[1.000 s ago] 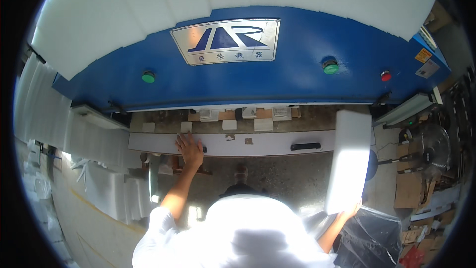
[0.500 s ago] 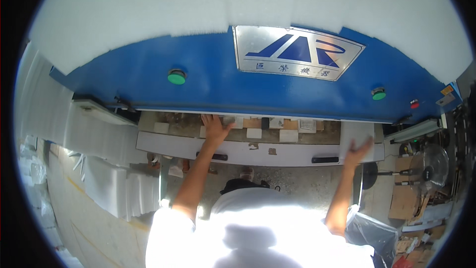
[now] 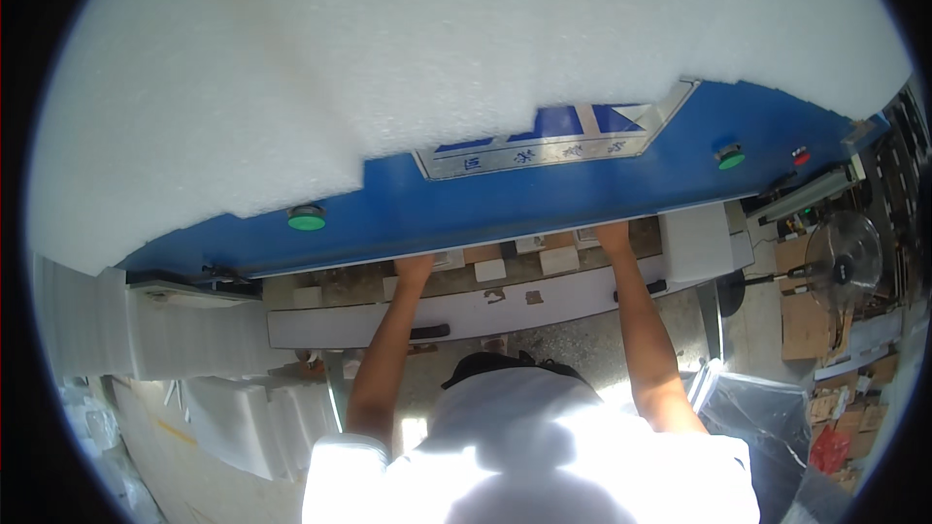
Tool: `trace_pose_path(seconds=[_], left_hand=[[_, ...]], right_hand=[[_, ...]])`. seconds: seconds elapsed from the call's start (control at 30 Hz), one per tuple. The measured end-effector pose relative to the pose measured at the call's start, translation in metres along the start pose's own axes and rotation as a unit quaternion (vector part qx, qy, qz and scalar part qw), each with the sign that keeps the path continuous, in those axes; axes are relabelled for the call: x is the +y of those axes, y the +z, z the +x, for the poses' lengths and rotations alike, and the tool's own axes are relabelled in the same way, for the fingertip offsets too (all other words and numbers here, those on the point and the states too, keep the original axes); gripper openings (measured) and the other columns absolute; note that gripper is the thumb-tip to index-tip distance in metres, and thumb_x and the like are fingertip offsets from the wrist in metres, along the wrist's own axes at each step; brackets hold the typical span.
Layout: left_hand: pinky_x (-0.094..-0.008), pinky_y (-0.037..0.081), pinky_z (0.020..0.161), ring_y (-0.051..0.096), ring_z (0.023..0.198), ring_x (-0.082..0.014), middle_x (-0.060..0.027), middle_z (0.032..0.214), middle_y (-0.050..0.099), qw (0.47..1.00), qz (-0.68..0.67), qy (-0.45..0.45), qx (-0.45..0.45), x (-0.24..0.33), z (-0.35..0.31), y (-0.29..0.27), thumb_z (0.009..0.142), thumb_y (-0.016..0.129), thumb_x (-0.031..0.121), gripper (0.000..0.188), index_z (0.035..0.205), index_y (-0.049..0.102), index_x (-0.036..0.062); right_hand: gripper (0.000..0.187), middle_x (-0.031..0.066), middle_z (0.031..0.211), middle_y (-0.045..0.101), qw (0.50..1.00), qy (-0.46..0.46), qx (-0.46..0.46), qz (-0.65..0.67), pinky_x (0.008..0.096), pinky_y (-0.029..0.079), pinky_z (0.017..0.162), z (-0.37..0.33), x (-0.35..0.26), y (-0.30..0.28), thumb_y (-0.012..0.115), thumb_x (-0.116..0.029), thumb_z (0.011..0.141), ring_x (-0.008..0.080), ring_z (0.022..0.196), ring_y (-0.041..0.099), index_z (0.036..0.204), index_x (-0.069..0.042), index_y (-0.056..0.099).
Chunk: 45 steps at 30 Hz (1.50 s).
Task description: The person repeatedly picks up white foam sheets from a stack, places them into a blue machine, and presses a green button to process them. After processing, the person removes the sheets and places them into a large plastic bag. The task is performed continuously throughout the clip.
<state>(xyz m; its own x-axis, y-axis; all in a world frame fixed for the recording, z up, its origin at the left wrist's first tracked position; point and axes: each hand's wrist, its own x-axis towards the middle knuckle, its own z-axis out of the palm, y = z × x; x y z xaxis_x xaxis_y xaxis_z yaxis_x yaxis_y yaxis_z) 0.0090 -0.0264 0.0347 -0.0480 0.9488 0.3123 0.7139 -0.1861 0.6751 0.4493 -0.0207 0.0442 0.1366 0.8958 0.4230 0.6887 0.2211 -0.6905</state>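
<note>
Both my arms reach forward under the lower edge of a blue machine panel (image 3: 524,196). The fingers of my left hand (image 3: 416,270) are hidden beneath that edge, among blocks on the machine's bed. Farther right, my right hand (image 3: 613,236) is also partly covered by the panel, its fingers out of sight. Between the hands lie several small pale blocks (image 3: 557,262) and brown pieces. A white foam sheet (image 3: 695,243) rests at the right end of the bed, apart from my right hand.
White foam (image 3: 282,58) covers much of the machine's top. Two green buttons (image 3: 307,218) and a red button (image 3: 800,155) sit on the panel. Foam stacks (image 3: 194,330) stand at left; a fan (image 3: 843,250) and a clear plastic bag (image 3: 757,437) are at right.
My right hand has left the white foam sheet and moved left under the panel. My left hand's fingers have gone under the panel edge too. The view has tilted.
</note>
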Motion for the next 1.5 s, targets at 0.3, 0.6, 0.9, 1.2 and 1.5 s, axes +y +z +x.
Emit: trace_pose_path(seconds=[0.3,0.6,0.9,1.2,1.5], left_hand=[[-0.0363,0.036,0.103,0.052,0.113,-0.0248,-0.0096,0.118,0.058,0.886,-0.418,-0.116,0.164,0.069,-0.021,-0.039,0.088,0.062,0.008,0.024,0.111,0.062,0.0007],[-0.0402,0.024,0.112,0.036,0.135,-0.0268,-0.0116,0.124,0.048,0.913,-0.393,-0.085,-0.071,0.232,-0.184,-0.009,0.085,0.065,0.009,0.023,0.106,0.058,0.0042],[-0.0481,0.034,0.110,0.033,0.138,-0.0413,-0.0236,0.150,0.031,0.630,-0.452,0.438,-0.454,0.577,-0.250,0.121,0.079,0.077,0.029,0.060,0.132,0.056,0.0095],[-0.0603,0.029,0.104,0.033,0.132,-0.0404,-0.0216,0.144,0.036,0.850,0.266,0.381,-0.247,0.456,-0.143,0.304,0.077,0.077,0.042,0.099,0.151,0.026,0.0009],[-0.0565,0.035,0.094,0.043,0.116,-0.0356,-0.0183,0.131,0.044,0.851,0.263,0.422,-0.170,0.453,-0.127,0.288,0.078,0.073,0.033,0.081,0.143,0.039,-0.0016]], right_hand=[[0.020,0.0162,0.125,0.061,0.933,0.107,0.124,0.321,0.0380,0.041,0.101,-0.035,-0.033,-0.019,0.055,-0.002,0.093,0.0264,0.114,0.055,0.110,0.004,0.064],[0.040,0.0165,0.142,0.052,0.827,0.189,0.355,0.393,0.0398,0.039,0.108,-0.301,-0.021,-0.232,0.058,-0.024,0.091,0.0258,0.125,0.052,0.124,0.000,0.058],[0.066,0.0108,0.138,0.055,0.401,-0.116,0.418,0.807,0.0378,0.048,0.091,-0.417,0.007,-0.402,0.043,-0.054,0.098,0.0284,0.118,0.054,0.144,-0.006,0.044],[0.058,0.0087,0.123,0.058,0.472,0.160,0.509,0.701,0.0346,0.045,0.086,-0.515,-0.041,-0.347,0.058,-0.046,0.095,0.0235,0.104,0.054,0.136,-0.006,0.050],[0.053,0.0118,0.115,0.058,0.527,0.217,0.395,0.720,0.0394,0.045,0.086,-0.465,-0.008,-0.351,0.057,-0.043,0.096,0.0255,0.101,0.055,0.131,-0.004,0.050]])
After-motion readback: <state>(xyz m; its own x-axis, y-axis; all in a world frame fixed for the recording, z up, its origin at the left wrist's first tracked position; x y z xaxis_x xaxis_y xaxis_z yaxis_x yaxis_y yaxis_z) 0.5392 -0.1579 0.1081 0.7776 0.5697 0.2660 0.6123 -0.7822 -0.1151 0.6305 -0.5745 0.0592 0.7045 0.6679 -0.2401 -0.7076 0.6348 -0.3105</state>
